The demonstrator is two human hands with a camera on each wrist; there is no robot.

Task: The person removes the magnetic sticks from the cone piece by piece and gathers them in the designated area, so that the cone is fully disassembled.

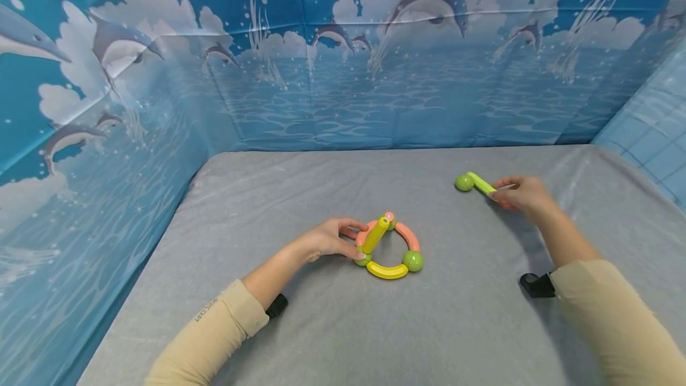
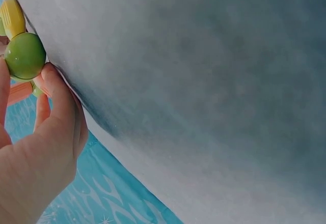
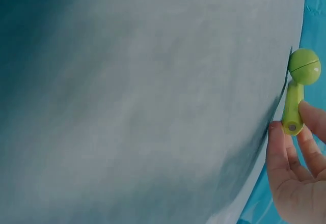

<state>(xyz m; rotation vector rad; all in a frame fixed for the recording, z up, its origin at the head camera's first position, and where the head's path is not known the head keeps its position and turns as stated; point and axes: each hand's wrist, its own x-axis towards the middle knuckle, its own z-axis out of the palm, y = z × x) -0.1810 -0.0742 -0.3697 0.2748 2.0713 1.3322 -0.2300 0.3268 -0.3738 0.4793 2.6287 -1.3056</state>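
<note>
On the grey cloth lies a ring of curved yellow (image 1: 388,271) and orange (image 1: 408,237) rods joined by green balls (image 1: 413,261). A straight yellow rod (image 1: 376,235) rises from its left side. My left hand (image 1: 327,240) holds that side, thumb at the left green ball (image 1: 362,257) and fingers behind an orange rod. The left wrist view shows this ball (image 2: 25,56) between thumb and fingertips. Farther right, my right hand (image 1: 520,192) pinches the near end of a light green rod (image 1: 482,184). A green ball (image 1: 463,182) is attached to its far end.
Grey cloth (image 1: 321,338) covers the work surface. Blue dolphin-print sheeting (image 1: 332,100) stands along the back and left, with more blue sheeting (image 1: 654,130) at right. Black straps (image 1: 537,285) show below the sleeves.
</note>
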